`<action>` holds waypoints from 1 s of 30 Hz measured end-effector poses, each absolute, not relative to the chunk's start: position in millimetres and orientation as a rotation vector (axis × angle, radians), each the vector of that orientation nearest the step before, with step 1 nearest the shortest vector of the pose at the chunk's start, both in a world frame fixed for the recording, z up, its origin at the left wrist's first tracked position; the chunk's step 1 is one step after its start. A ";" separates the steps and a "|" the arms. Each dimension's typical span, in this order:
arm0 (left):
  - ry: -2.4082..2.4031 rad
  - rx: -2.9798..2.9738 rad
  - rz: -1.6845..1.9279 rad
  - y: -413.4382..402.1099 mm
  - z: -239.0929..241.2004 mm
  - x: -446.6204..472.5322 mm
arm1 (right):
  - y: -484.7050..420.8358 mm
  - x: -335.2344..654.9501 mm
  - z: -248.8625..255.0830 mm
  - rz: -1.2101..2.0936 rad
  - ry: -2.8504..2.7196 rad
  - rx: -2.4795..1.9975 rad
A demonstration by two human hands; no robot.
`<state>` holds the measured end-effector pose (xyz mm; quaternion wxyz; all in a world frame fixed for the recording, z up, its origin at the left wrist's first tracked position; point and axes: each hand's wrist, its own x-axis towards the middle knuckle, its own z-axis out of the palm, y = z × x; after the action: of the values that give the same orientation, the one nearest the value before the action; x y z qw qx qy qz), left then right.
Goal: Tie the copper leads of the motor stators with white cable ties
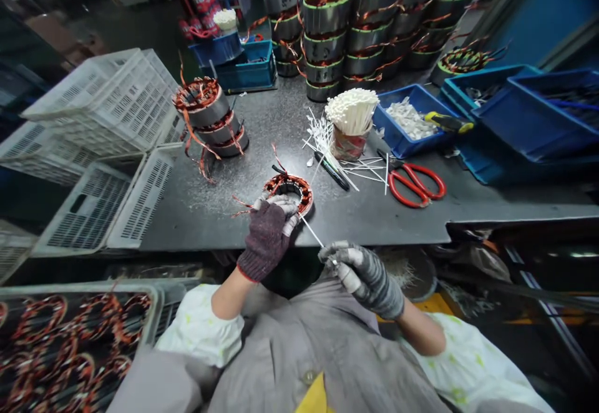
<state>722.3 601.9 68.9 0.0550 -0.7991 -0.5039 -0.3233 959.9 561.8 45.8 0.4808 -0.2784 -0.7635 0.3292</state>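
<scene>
A motor stator with copper windings sits on the dark worktable near its front edge, loose wire ends sticking out to the left and up. My left hand, in a dark purple glove with pale fingertips, grips its near side. From that side a thin white cable tie runs down to the right. Its other end is pinched in the fingers of my right hand, which wears a grey striped glove and is held just off the table edge. The fingers hide part of the stator's near rim.
Beyond the stator stand a cup of white cable ties, a marker and red-handled scissors. Stacked stators are at left, taller stacks behind. Blue bins line the right; white crates the left.
</scene>
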 end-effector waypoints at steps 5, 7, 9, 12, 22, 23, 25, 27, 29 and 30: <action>-1.520 -2.393 -0.998 600.6 69.2 725.0 | 562.8 960.8 51.2 0.663 -1.921 -0.783; -1.516 -2.369 -1.011 599.9 69.1 727.0 | 566.3 957.5 53.0 0.651 -1.904 -0.789; -1.509 -2.347 -1.049 599.0 68.1 729.6 | 572.8 949.1 53.9 0.676 -1.867 -0.779; -1.610 -2.276 -1.194 597.6 64.6 734.2 | 587.0 929.4 53.9 0.831 -1.714 -0.758; -1.507 -2.283 -1.360 600.8 65.9 736.1 | 613.2 905.0 62.7 1.367 -1.211 -1.093; -1.496 -2.288 -1.343 600.9 66.7 736.4 | 614.0 905.2 63.8 1.329 -1.251 -1.102; -1.475 -2.308 -1.322 600.7 68.0 737.4 | 615.9 904.6 64.9 1.244 -1.334 -1.115; -1.451 -2.316 -1.329 600.5 69.0 738.3 | 618.1 903.7 64.2 1.169 -1.405 -1.118; -1.429 -2.319 -1.349 600.3 69.9 738.5 | 620.8 903.5 61.7 1.110 -1.464 -1.125; -1.416 -2.327 -1.350 600.2 70.4 738.2 | 622.6 904.0 59.8 1.077 -1.498 -1.135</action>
<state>738.2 600.2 70.4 0.0504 -0.7645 -0.4652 -0.4435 904.0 622.6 59.8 0.4686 -0.4629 -0.6110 0.4391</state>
